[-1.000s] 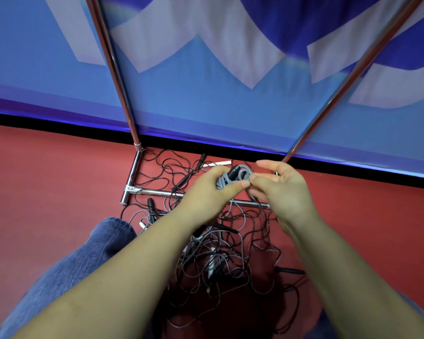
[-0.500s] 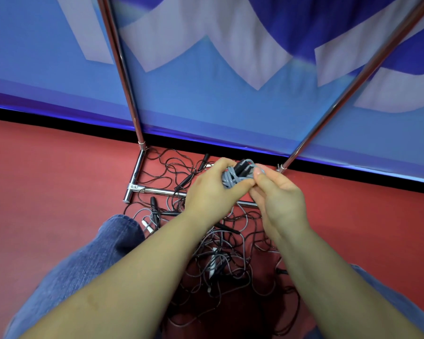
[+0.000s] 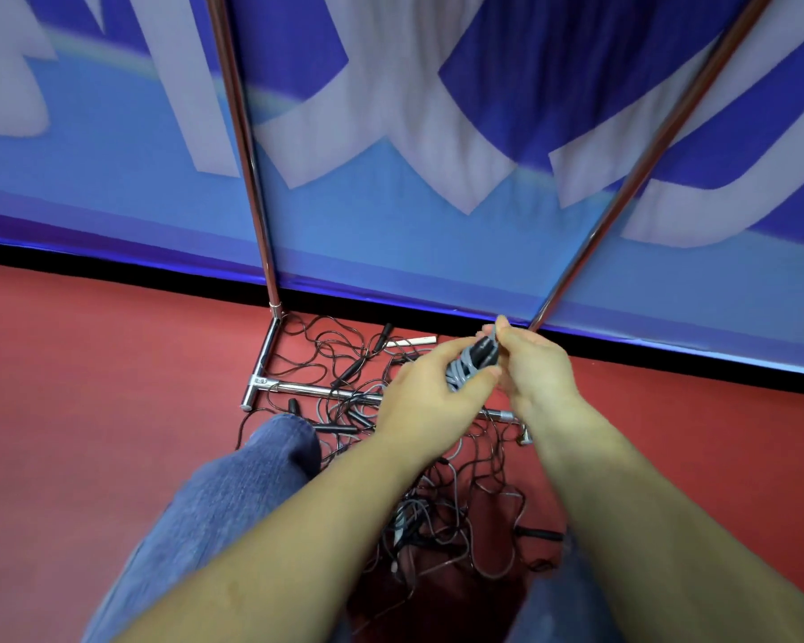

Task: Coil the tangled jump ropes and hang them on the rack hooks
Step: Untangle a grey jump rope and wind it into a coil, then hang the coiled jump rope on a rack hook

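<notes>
Coiled grey jump rope, thin smooth cord, clamped by left hand and right hand fingers.

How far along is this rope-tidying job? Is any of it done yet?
Early days. One grey rope looks coiled into a bundle, gripped by the left hand while the right hand pinches its top. No hooks or hung ropes are in view. A big tangle of ropes lies on the red floor around the rack's base.
</notes>
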`<state>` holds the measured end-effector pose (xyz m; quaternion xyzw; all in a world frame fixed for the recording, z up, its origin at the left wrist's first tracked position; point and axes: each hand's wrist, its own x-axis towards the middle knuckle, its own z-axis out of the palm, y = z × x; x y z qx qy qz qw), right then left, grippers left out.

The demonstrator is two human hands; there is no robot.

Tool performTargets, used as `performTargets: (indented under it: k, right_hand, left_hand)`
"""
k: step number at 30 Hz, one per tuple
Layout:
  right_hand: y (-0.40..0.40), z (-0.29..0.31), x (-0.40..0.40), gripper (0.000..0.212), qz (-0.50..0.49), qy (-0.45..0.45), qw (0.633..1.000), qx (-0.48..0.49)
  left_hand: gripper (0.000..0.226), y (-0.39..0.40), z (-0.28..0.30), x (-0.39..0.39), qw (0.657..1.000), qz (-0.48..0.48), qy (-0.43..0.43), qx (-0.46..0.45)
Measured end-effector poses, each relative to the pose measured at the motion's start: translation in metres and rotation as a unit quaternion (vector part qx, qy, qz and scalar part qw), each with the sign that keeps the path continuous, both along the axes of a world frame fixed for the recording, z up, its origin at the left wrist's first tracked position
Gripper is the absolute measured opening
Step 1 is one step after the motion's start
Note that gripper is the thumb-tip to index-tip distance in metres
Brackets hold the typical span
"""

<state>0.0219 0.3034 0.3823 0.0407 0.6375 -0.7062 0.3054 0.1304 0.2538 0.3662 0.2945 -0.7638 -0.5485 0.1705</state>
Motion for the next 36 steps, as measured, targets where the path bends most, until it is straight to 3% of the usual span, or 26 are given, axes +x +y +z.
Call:
performTargets:
  k: [5,8,13,16,19,24,32,36]
  right_hand:
    - [0.014,0.042,0.024,0.026,0.028,0.051,0.998,0.033]
    - [0.023,0.076,0.044,0.025,0.097,0.126,0.986,0.042]
    - [0.038,0.152,0.074,0.018,0.225,0.243,0.943,0.034]
    - [0.04,0.193,0.094,0.016,0.239,0.303,0.922,0.01]
    - [0.037,0.234,0.104,0.016,0.212,0.355,0.91,-0.019]
    - [0.032,0.299,0.094,0.023,0.16,0.475,0.865,0.031]
    - [0.009,0.375,0.078,0.019,0.136,0.478,0.868,-0.011]
    - [-0.016,0.401,0.07,0.023,0.154,0.488,0.859,-0.016]
  left_hand:
    - [0.034,0.034,0.024,0.038,0.997,0.036,0.057,0.046]
    - [0.007,0.034,0.044,0.061,0.989,0.029,0.109,0.091]
    - [0.014,0.013,0.095,0.092,0.988,-0.038,0.115,0.1]
    - [0.004,0.004,0.138,0.095,0.987,-0.041,0.147,0.044]
    - [0.008,-0.003,0.19,0.09,0.981,-0.024,0.193,-0.019]
    - [0.005,-0.013,0.266,0.078,0.981,-0.019,0.166,-0.094]
    - [0.011,-0.035,0.358,0.08,0.953,0.008,0.179,-0.245]
    - [0.013,-0.062,0.383,0.072,0.95,0.05,0.187,-0.243]
